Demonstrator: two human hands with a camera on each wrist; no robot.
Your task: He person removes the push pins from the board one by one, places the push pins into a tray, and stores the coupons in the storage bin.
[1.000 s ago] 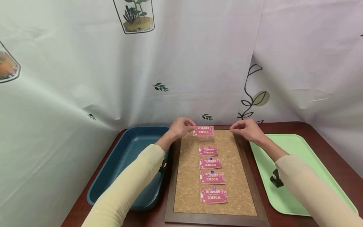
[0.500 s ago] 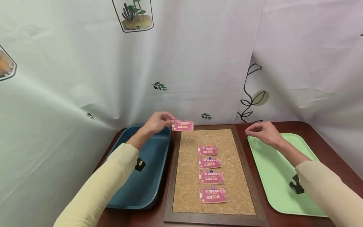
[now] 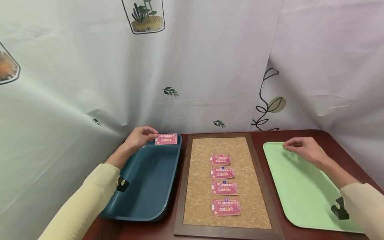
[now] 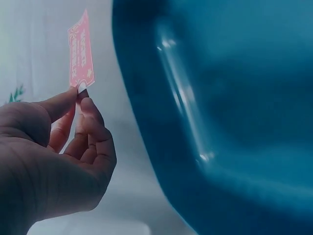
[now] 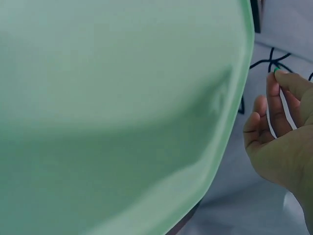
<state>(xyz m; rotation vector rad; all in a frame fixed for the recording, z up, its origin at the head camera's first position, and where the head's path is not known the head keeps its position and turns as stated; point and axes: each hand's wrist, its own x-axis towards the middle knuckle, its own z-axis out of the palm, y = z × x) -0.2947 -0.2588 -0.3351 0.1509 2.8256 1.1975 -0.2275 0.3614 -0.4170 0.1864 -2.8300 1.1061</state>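
Coupon [image 3: 166, 139], pink with a big 50 on it, hangs left of the cork board [image 3: 198, 200], and the left hand [image 3: 139, 137] has it: thumb and fingertips clamped on 1 end, the rest of the card free. Under it, left of the board too, lies the blue tray [image 3: 150, 186]; in the left wrist view the coupon clears the rim, apart from it.

Over to the board's right, the right hand [image 3: 307, 149] hangs by the far end of the green tray [image 3: 300, 190], thumb and index together on a small green thing [image 5: 277, 69], most likely a pin's head.

On the board itself, 4 pinned coupons [image 3: 224, 191] line up near to far, each with its own pin, bare cork beyond the farthest. Dark red table [image 3: 294, 134] shows around the board, printed cloth [image 3: 210, 73] behind.

So the step in hand looks like sorting: card to the board's left, pin to its right. The next move, I'd judge, calls for lowering each hand below rim height and easing both pinches, keeping the thin card flat and that tiny pin from rolling.
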